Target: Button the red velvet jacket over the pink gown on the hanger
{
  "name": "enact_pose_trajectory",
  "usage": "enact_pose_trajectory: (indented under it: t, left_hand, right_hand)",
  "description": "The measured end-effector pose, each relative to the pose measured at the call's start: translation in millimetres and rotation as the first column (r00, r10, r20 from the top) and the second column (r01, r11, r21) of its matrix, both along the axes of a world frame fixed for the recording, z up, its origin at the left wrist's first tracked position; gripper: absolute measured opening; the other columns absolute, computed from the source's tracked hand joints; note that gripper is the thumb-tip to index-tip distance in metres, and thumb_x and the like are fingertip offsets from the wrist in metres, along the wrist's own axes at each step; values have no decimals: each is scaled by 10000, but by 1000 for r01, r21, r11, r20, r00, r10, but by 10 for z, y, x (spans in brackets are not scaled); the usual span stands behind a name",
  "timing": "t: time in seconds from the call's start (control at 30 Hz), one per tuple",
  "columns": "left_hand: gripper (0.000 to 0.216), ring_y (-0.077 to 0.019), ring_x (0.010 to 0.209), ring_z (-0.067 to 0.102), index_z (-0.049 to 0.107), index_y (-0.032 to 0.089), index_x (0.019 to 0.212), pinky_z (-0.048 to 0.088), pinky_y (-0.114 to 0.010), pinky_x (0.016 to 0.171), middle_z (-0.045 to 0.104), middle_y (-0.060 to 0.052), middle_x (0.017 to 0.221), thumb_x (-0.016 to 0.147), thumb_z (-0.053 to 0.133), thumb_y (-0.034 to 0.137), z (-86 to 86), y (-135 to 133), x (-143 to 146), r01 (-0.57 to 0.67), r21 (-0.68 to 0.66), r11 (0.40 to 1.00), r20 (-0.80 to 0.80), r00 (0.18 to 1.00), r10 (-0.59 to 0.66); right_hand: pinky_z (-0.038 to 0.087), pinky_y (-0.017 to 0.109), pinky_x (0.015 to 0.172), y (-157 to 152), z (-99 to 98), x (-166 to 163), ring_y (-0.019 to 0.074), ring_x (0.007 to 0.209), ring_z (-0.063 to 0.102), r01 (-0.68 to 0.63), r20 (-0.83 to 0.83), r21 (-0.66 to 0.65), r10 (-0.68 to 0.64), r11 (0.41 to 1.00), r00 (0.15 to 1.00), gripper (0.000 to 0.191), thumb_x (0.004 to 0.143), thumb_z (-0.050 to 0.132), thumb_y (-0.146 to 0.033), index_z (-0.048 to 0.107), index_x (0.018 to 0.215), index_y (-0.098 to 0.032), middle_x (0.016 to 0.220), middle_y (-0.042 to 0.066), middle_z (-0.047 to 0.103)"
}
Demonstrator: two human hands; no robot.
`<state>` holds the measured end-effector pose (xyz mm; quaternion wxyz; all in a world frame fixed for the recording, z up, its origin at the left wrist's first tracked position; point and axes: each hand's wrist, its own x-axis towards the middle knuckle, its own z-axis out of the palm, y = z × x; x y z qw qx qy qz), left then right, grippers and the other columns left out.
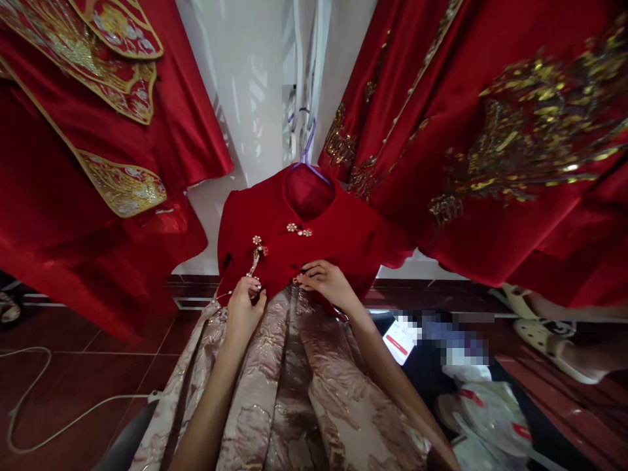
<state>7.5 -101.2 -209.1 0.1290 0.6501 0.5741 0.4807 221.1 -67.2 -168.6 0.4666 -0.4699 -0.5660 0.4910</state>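
Though near red hem (275, 280), hands (244, 306) (326, 282) apart.

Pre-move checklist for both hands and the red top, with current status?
1. Red top hung up: ok, it hangs from the purple hanger.
2. Left hand at the beaded trim: ok, fingertips at its lower end; firmness of grip, cannot tell.
3. Right hand at the top's lower part: ok, fingers near the hem; whether they pinch anything, cannot tell.
4. Upper flower ornament securely fastened: cannot tell.
5. Cable away from the hands: ok, it lies on the floor at the left.
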Motion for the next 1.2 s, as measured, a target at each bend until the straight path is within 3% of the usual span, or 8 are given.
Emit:
enact_pose_trajectory:
  t: [0.2,0.3,0.37,0.57,0.73,0.83,1.0,1.2]
  left_hand:
    - [268,-148,805,590,563,212,1067,487,-284,774,591,-32,920,806,535,153,-15,-23,5,35,15,999,-84,996,-34]
    - [259,-163,828,559,580,216,1091,474,-297,779,533,-46,911,845,507,190,-47,8,-95,21,87,996,-214,977,-2]
    - [230,-177,866,539,594,212,1070,466,-302,786,504,-54,912,862,498,226,-71,58,-167,32,144,989,-303,953,13]
    - [130,-189,872,523,604,190,899,459,-275,705,503,-68,922,871,488,241,-109,196,-223,101,192,976,-462,887,-1]
    - [136,-172,943,551,563,205,990,445,-296,868,540,-55,990,882,500,259,-75,164,-232,90,209,974,-273,962,-30]
    - [142,-168,935,562,545,200,1001,452,-292,871,538,-54,989,883,500,265,-94,169,-282,99,172,980,-237,970,-56]
    - [158,-182,956,557,535,190,1026,461,-300,859,522,-75,1017,882,477,223,-216,242,-328,86,175,981,-313,949,-27]
    - [153,-175,832,584,593,194,929,467,-268,697,549,-72,963,881,448,201,-246,243,-278,12,181,983,-409,910,64]
  right_hand:
    - [564,300,680,-91,40,-67,157,681,678,-214,195,26,205,977,959,286,684,720,-355,698,884,-152,754,56,714]
    - [553,283,675,-216,163,-191,142,672,670,-358,150,10,352,934,924,265,685,720,-337,709,881,-158,769,41,719]
    - [551,284,687,-272,218,-278,141,686,669,-377,111,20,372,926,921,265,680,724,-334,713,876,-157,779,38,720]
    - [572,293,648,-214,97,-470,166,748,673,-208,15,82,208,975,978,284,697,700,-365,700,895,-163,818,45,713]
    - [576,288,650,-90,-43,-622,170,744,677,-70,98,182,53,981,994,234,743,662,-343,691,894,-167,815,51,712]
    - [576,299,681,-83,-85,-727,171,729,683,-15,151,251,-24,968,988,190,754,648,-323,681,861,-169,790,43,709]
    - [564,247,491,-166,-178,-843,171,624,697,15,-56,80,-11,997,998,282,762,621,-395,632,926,-165,895,61,693]
    - [607,285,606,-204,-230,-910,198,792,697,48,-182,75,-34,996,983,293,723,650,-383,625,919,-167,898,55,660]
